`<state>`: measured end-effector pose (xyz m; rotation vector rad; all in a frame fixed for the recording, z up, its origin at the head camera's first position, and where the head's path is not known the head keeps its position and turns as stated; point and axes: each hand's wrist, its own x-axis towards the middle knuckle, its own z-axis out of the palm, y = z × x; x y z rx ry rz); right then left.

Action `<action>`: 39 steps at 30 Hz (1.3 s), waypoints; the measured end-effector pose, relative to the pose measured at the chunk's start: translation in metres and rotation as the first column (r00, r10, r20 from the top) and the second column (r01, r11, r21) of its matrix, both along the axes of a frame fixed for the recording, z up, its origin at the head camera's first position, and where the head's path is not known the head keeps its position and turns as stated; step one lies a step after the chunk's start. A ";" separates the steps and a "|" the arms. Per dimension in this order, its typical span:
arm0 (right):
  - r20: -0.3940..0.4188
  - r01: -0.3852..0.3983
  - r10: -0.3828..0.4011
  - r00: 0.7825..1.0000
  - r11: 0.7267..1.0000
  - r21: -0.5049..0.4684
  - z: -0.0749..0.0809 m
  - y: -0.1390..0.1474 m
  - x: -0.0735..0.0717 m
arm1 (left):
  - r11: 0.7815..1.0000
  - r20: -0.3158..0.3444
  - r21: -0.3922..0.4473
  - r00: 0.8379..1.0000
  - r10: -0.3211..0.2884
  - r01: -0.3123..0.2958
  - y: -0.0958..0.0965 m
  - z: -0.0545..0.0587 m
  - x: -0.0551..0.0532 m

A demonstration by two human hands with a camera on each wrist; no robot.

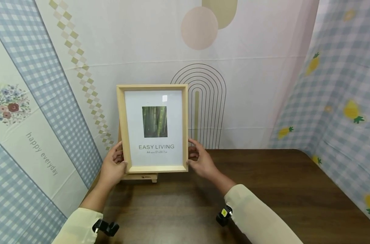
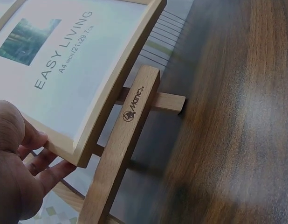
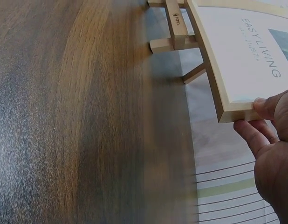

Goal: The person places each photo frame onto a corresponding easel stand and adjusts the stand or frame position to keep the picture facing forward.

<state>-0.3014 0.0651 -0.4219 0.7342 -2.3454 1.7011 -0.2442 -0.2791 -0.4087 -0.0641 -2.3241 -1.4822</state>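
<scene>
A pale wooden picture frame [image 1: 154,169] with a bamboo print and the words "EASY LIVING" stands upright between my two hands. My left hand [image 1: 113,166] grips its lower left side, thumb at the front and fingers behind. On the opposite side my right hand [image 1: 203,162] holds the lower right edge the same way, its thumb [image 3: 263,108] on the front rim. Close behind the frame's bottom edge is a small wooden easel [image 2: 120,140] with a branded ledge. The frame hides most of the easel in the head view.
A dark brown wooden table [image 1: 264,189] carries the easel. Behind it hangs a white patterned cloth [image 1: 252,101], with checked cloths [image 1: 334,135] at the sides. A black wrist camera [image 1: 223,215] sits at each cuff.
</scene>
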 end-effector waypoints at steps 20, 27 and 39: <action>-0.008 -0.026 0.026 1.000 1.000 -0.004 0.005 -0.009 -0.011 | 1.000 0.031 0.017 0.999 0.014 -0.015 -0.004 0.005 -0.001; 0.000 -0.029 0.029 1.000 1.000 0.000 0.003 -0.012 -0.013 | 0.999 0.017 0.021 0.999 0.047 -0.047 -0.005 0.003 -0.002; -0.007 -0.048 0.048 0.999 0.999 -0.011 0.004 -0.016 -0.013 | 0.996 -0.003 0.009 0.996 0.085 -0.085 -0.007 0.002 -0.001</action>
